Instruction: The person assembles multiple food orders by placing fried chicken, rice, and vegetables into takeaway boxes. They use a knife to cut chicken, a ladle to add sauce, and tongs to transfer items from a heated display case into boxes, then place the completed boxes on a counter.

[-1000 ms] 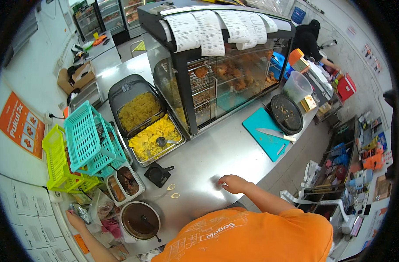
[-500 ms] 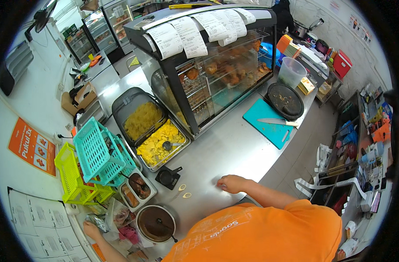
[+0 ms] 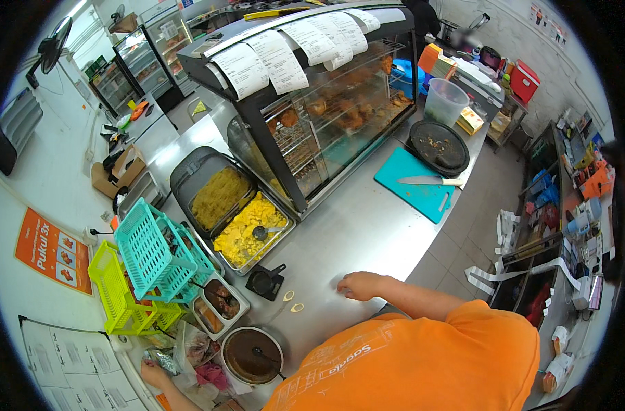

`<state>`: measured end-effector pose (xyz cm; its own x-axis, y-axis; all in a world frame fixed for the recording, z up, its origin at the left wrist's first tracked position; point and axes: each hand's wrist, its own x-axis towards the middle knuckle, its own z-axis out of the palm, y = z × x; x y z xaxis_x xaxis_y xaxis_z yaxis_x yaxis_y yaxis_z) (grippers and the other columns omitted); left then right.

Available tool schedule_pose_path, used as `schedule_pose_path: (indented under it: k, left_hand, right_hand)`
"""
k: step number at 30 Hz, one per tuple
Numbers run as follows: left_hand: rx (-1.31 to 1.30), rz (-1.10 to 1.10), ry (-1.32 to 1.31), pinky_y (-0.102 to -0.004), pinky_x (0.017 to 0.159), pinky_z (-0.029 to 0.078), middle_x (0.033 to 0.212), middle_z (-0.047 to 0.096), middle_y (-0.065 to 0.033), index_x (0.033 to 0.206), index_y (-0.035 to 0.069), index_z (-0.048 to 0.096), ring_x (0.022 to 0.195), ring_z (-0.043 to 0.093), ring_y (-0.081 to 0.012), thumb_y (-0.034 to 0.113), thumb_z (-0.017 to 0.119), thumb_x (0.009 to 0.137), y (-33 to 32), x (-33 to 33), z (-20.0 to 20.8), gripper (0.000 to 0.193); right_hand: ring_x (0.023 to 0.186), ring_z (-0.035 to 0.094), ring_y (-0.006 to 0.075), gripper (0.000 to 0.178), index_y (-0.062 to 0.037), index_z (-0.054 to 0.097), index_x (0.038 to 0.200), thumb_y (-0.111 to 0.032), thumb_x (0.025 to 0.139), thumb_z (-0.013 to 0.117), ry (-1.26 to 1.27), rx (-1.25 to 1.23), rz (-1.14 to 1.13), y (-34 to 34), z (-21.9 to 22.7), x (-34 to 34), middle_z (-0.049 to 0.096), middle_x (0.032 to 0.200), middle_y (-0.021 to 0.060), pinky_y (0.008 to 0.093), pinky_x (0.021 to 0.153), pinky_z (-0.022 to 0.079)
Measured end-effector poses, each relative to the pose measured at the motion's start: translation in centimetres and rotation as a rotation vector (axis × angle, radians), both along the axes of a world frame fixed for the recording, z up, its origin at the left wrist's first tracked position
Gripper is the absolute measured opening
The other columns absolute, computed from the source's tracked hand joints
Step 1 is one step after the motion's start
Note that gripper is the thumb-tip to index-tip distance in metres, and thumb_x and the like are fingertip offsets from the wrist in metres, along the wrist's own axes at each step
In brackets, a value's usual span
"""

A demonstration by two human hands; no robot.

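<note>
Steel tabletop [image 3: 367, 226] is carrying your right hand [image 3: 359, 285], resting knuckles-up with fingers curled, grip holding nothing. Two small yellow rings [image 3: 292, 302] are lying at its 9 o'clock. Your left hand [image 3: 155, 373] is reaching into plastic bags [image 3: 197, 356]; its grip cannot be made out.

Left hand [image 3: 155, 373] lies low at the counter's corner, its fingers buried among crumpled bags [image 3: 196, 356]; any grasp is indeterminate. Orange shirt [image 3: 422, 363] hides the near counter edge. Warmer [image 3: 326, 103] contents blur behind glass.
</note>
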<state>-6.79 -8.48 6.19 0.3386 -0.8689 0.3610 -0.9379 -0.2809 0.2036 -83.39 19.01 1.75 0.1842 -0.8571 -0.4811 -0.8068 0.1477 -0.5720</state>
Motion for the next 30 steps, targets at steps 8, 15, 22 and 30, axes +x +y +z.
schedule_pose_path:
  k: [8,15,22,30]
  left_hand:
    - [-0.137,0.020,0.074,-0.0476,0.074,0.058,0.097,0.081,-0.0162,0.110,0.003,0.074,0.085,0.078,-0.0358,0.006,0.075,0.101,0.6,0.0,0.3,0.009]
    - [-0.169,0.099,0.054,-0.0484,0.083,0.059,0.110,0.083,-0.0171,0.115,0.004,0.079,0.095,0.079,-0.0347,0.019,0.076,0.104,0.4,2.8,-1.7,0.019]
    - [-0.207,0.225,0.292,-0.0462,0.083,0.059,0.103,0.081,-0.0147,0.111,0.006,0.079,0.091,0.076,-0.0330,0.024,0.082,0.100,-4.2,9.6,-5.7,0.021]
    - [-0.277,0.207,0.345,-0.0432,0.081,0.057,0.095,0.075,-0.0110,0.106,0.004,0.073,0.085,0.068,-0.0260,0.020,0.080,0.101,-4.9,9.5,-5.0,0.018]
  right_hand:
    - [0.128,0.068,0.0415,0.039,-0.0108,0.071,0.140,-0.022,0.103,0.070,0.004,0.036,-0.043,0.7,-0.4,-0.6,0.073,0.134,0.0197,0.0527,0.108,0.055]
    - [0.128,0.068,0.0407,0.037,-0.0105,0.071,0.139,-0.023,0.104,0.070,-0.036,0.011,-0.038,0.4,-1.0,-0.1,0.073,0.135,0.0191,0.0518,0.110,0.054]
    - [0.128,0.068,0.0412,0.037,-0.0111,0.071,0.139,-0.025,0.104,0.071,-0.033,0.003,-0.042,0.4,-0.5,0.2,0.073,0.135,0.0184,0.0521,0.109,0.055]
    - [0.129,0.068,0.0406,0.037,-0.0112,0.071,0.138,-0.024,0.103,0.073,-0.012,0.011,-0.018,0.8,-0.6,-0.7,0.072,0.137,0.0177,0.0524,0.108,0.056]
